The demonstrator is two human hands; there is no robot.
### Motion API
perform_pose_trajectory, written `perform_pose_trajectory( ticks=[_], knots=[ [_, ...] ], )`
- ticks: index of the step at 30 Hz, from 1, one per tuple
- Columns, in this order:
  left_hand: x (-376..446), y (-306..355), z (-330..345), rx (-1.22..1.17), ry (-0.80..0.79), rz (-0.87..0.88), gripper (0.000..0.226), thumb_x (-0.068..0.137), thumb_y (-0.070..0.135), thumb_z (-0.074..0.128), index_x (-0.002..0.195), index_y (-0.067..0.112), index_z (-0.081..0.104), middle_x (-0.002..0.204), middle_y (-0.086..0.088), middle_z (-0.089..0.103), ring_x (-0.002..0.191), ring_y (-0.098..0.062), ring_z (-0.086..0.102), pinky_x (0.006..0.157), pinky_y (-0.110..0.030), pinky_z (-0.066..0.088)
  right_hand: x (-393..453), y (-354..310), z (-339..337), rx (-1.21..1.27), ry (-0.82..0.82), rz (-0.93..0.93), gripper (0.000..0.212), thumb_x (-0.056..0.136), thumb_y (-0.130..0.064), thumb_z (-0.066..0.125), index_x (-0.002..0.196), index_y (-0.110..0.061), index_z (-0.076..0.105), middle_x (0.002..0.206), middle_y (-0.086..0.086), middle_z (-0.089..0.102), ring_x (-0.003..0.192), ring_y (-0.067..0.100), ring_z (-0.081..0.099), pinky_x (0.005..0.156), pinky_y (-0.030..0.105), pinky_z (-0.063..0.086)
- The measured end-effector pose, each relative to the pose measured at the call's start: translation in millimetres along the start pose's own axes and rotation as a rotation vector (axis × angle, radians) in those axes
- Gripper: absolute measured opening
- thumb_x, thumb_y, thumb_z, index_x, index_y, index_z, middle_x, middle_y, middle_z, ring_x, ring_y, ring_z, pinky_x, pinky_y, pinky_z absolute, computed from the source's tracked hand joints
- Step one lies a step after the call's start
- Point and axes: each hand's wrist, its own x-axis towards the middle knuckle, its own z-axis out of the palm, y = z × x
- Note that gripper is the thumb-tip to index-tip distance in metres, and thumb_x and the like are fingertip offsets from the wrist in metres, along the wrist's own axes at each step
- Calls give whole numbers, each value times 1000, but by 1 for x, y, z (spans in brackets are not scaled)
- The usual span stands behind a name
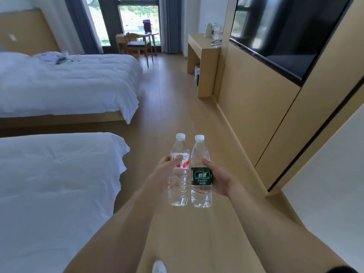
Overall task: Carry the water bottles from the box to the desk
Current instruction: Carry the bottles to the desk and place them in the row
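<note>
Both hands grip 2 upright bottles, left hand (164,177) red-labelled bottle (178,172), right hand (219,179) green-labelled bottle (201,174), fingers hidden.

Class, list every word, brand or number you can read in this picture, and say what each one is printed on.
"怡寶": white characters on the green label of the right-hand bottle, held by the right hand.
Small white print under it on the same label: too small to read.
Red characters on the red-and-white label of the left-hand bottle, held by the left hand: blurred and partly covered by the thumb, not readable.
</note>
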Motion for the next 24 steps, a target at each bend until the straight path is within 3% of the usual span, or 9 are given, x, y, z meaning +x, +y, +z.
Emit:
perform_pose_trajectory(
  ticks=[5, 9, 11, 17, 21, 24],
  knots=[
    [85, 28, -14, -31, -8, -38, 57, 84, 36, 81, 127, 7, 59, 117, -28, 67, 94, -40, 62, 92, -73, 43, 77, -44, -8, -10, -6, -24, 56, 99, -43, 56, 145, -14, 41, 140, 26, 55, 128, 44, 55, 107, 66, 40],
    [166, 60, -23, -37, -37, -73, 48, 87, 41, 77, 121, 9, 63, 93, -12, 68, 80, -27, 64, 87, -58, 50, 144, -91, -10, 4, 14, -32, 59, 99, -44, 56, 147, -13, 40, 140, 26, 55, 127, 44, 56, 107, 65, 41],
    [204, 83, -27, -45, -46, -96, 40, 89, 40, 75, 115, 11, 66, 87, -9, 68, 79, -25, 63, 90, -60, 50, 175, -120, -6, 23, 24, -19, 61, 99, -45, 56, 148, -13, 39, 140, 25, 56, 127, 43, 56, 107, 64, 41],
    [309, 157, -41, 2, -81, -103, 50, 89, 43, 74, 124, 10, 63, 107, -16, 65, 98, -32, 61, 97, -59, 48, 262, -199, 2, 24, 24, -45, 65, 97, -49, 54, 147, -8, 43, 139, 25, 57, 124, 41, 59, 107, 61, 42],
    [365, 195, -46, -1, -98, -77, 46, 89, 37, 75, 125, 11, 62, 111, -19, 65, 99, -33, 60, 95, -59, 48, 312, -243, 2, 19, 28, -56, 64, 99, -50, 50, 145, -5, 48, 139, 25, 56, 130, 43, 54, 110, 61, 40],
    [402, 219, -52, -30, -105, -47, 50, 90, 31, 74, 130, 4, 60, 111, -22, 63, 98, -37, 58, 88, -54, 47, 348, -276, 2, 8, 10, -58, 62, 101, -49, 47, 143, -4, 51, 139, 25, 57, 123, 40, 59, 110, 59, 40]
  ],
)
